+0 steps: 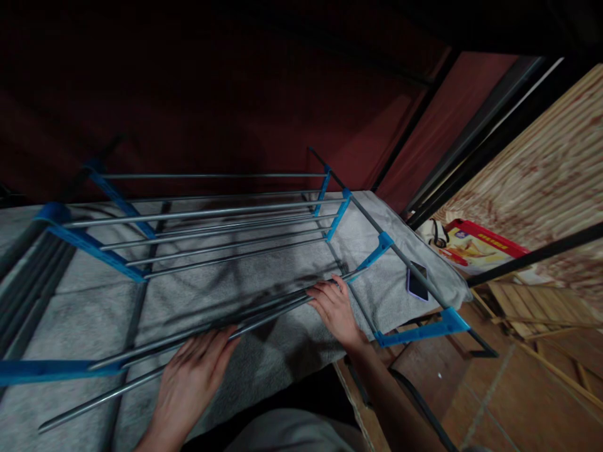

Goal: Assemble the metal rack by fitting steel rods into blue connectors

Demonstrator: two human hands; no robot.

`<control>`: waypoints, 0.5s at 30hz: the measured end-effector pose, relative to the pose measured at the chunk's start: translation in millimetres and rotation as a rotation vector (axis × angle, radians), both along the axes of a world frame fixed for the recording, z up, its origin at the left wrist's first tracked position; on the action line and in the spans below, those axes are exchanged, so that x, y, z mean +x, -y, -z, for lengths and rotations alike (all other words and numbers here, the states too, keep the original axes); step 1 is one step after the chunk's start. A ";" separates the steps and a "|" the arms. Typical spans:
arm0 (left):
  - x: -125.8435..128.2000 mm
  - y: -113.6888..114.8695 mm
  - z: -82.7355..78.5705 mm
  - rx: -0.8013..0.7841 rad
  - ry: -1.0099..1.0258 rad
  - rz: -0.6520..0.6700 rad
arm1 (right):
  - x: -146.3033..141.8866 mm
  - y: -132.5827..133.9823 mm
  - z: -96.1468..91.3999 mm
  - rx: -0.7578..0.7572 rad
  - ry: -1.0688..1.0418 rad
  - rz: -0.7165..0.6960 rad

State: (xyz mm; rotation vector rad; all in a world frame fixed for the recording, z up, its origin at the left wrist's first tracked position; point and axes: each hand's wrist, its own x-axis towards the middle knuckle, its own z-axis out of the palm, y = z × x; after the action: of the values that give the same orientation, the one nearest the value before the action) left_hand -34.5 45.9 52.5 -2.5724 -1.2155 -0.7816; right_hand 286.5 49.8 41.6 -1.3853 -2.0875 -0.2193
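A rack frame of grey metal tubes with blue plastic brackets (97, 246) lies across a grey cloth. In front, a loose-ended metal rod (101, 400) runs diagonally, its near-left end sticking out free past a blue bracket (61, 370). My left hand (198, 364) is closed over this rod, palm down, beside other rods; its fingertips are hidden. Farther right, my right hand (333, 307) grips the rods' right part with bent fingers, close to another blue bracket (374, 251). Which rods its fingers touch is partly hidden.
Grey cloth (264, 370) covers the surface under the rack. A phone (417, 280) lies on it at the right. Beyond are a red and yellow box (485, 245), a wooden slatted piece (541, 301) and a tiled floor (532, 395). A dark red panel (226, 107) stands behind.
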 end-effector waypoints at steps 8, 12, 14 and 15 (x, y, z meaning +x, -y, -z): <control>3.5 -2.0 -6.7 -0.010 0.001 0.008 | 2.5 -4.7 -5.3 0.000 0.031 0.012; 6.5 -3.7 -4.4 0.000 0.009 -0.013 | 4.9 -6.6 -9.0 0.007 0.048 0.016; 7.1 -4.8 -2.6 -0.003 0.011 -0.012 | 6.1 -7.6 -10.7 0.001 0.059 0.018; 7.0 -5.2 -1.8 -0.006 0.011 -0.010 | 6.7 -8.2 -11.5 0.000 0.056 0.014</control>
State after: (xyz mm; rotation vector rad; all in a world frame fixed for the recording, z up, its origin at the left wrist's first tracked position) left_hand -27.5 51.1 54.3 -2.5688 -1.2344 -0.7916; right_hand 293.1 57.9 53.1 -1.4095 -2.1237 -0.2663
